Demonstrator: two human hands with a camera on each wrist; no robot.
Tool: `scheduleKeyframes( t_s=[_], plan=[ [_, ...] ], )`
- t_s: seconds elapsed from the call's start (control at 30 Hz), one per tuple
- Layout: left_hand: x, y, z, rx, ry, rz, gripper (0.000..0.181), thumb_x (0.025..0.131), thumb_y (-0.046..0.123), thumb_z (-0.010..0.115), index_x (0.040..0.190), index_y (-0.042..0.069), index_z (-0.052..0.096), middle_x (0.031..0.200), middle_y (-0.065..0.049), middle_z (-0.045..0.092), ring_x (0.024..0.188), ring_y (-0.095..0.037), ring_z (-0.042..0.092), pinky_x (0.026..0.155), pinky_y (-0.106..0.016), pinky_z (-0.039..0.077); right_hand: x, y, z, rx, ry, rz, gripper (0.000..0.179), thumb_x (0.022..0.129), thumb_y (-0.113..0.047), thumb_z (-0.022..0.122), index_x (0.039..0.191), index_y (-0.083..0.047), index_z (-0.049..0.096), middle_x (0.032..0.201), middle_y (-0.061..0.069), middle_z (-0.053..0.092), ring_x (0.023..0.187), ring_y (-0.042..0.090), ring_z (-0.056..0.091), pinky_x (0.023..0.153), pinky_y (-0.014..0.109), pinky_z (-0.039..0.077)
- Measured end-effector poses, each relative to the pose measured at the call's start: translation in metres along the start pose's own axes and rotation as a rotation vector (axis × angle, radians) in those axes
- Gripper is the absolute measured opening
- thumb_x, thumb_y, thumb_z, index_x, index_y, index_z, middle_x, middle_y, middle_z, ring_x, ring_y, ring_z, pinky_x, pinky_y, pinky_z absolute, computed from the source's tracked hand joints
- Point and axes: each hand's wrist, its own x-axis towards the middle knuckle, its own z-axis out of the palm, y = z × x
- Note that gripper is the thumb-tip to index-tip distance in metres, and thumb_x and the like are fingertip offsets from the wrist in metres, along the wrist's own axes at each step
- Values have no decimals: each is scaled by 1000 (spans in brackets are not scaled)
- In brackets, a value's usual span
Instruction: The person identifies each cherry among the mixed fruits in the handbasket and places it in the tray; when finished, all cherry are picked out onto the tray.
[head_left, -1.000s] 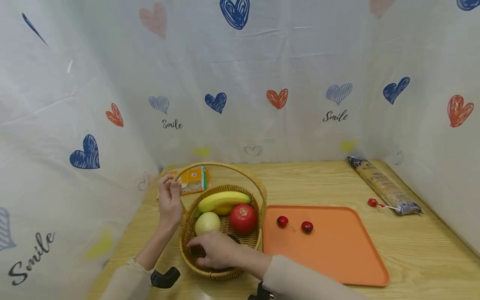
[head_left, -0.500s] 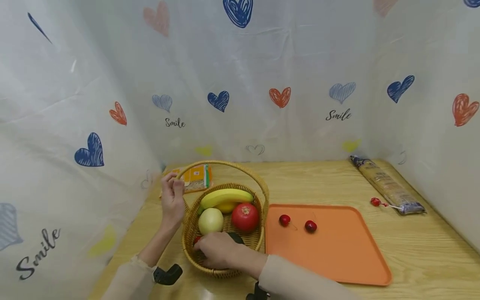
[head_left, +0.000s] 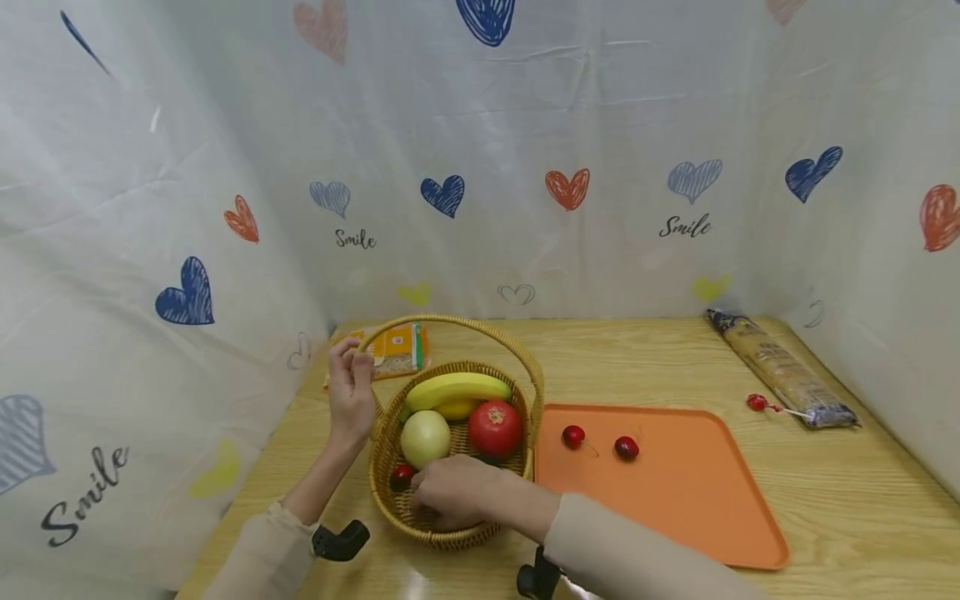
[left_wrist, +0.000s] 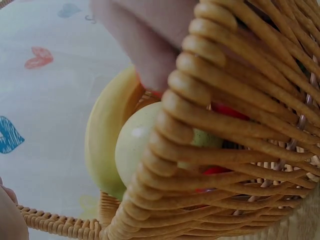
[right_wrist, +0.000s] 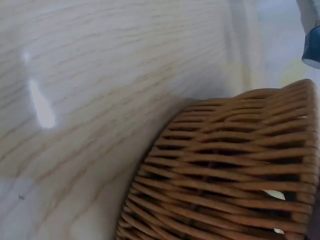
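In the head view my left hand (head_left: pixel 352 396) grips the left side of the arched handle (head_left: pixel 529 367) of a woven wicker basket (head_left: pixel 450 542). My right hand (head_left: pixel 457 492) reaches down inside the basket's front, fingers bent downward; whatever lies under them is hidden. Beside its fingertips, at the basket's left wall, sits a dark red cherry (head_left: pixel 401 477). Behind it are a pale green round fruit (head_left: pixel 425 439), a red pomegranate (head_left: pixel 495 429) and yellow bananas (head_left: pixel 457 387). In the right wrist view only the basket's outer weave (right_wrist: pixel 225 170) shows, not the hand.
Right of the basket lies an orange tray (head_left: pixel 660 508) with two cherries (head_left: pixel 626 448) on it. Farther right are a red lollipop (head_left: pixel 757 402) and a long clear packet (head_left: pixel 772 367). An orange packet (head_left: pixel 397 346) lies behind the handle. A patterned curtain surrounds the table.
My right hand has moved rightward within the basket, uncovering the cherry at the left wall. A dark green rounded thing seen beside the hand is now covered. My left hand keeps its hold.
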Motion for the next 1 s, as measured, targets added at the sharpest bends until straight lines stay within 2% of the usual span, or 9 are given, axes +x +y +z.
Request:
scheduleKeyframes(
  t_s=[0.1,0.17,0.27,0.37,0.47,0.57,0.73,0.87,1.0],
  plan=[
    [0,-12,-2,18,7,-27,22,103,6,31,120,-8,35,75,-1,40,60,-12,33,58,-24,30,-2,-1,-2,-30,-26,-16,11,81,-23,75,79,-32,70,77,-19,52,64,-2,46,56,15,39],
    [0,-20,-3,25,10,-45,23,104,10,32,120,-5,35,76,-3,41,58,-10,32,56,-25,29,-1,-3,-3,-51,-49,-3,15,82,-24,73,71,-32,67,75,-20,52,64,-1,45,55,16,39],
    [0,-22,-3,16,9,-46,24,105,14,32,120,-4,36,77,-9,42,57,-10,30,53,-26,28,0,-7,-2,-90,-61,17,22,84,-24,70,65,-29,62,74,-18,53,66,0,46,54,17,39],
    [-1,-23,-2,-6,6,-41,24,105,15,32,119,-4,36,78,-15,41,58,-11,31,55,-25,29,2,-8,0,-126,-61,27,22,85,-24,69,64,-29,61,76,-18,55,70,1,49,56,18,40],
    [-1,-22,-1,-9,8,-46,23,104,15,33,120,-3,36,78,-14,41,60,-11,33,58,-25,30,2,-7,2,-101,-53,18,21,84,-23,70,66,-28,61,75,-18,54,70,1,49,59,16,41],
    [-2,-20,-1,-1,9,-55,23,104,13,33,121,-3,36,79,-11,42,59,-11,32,57,-25,30,0,-3,2,-5,-39,8,15,82,-20,73,72,-28,64,74,-18,52,68,-1,48,59,13,39],
    [-2,-19,-1,29,4,-71,23,104,12,33,122,-2,35,79,-4,43,54,-10,30,49,-25,27,-2,5,0,257,18,-5,12,79,-13,75,80,-23,67,78,-16,52,68,-6,46,60,9,37],
    [-2,-18,-1,23,3,-70,24,104,13,33,122,-3,35,78,-12,42,56,-10,30,52,-25,28,-5,10,-3,430,129,-21,10,81,-13,75,87,-18,69,82,-14,53,71,-7,47,62,7,37],
    [-2,-19,-1,23,4,-68,25,105,14,32,122,-4,35,81,-13,42,61,-14,35,58,-25,31,-15,14,-7,537,239,-1,15,81,-16,76,94,-15,71,87,-14,57,75,-6,49,65,7,38]
  ],
)
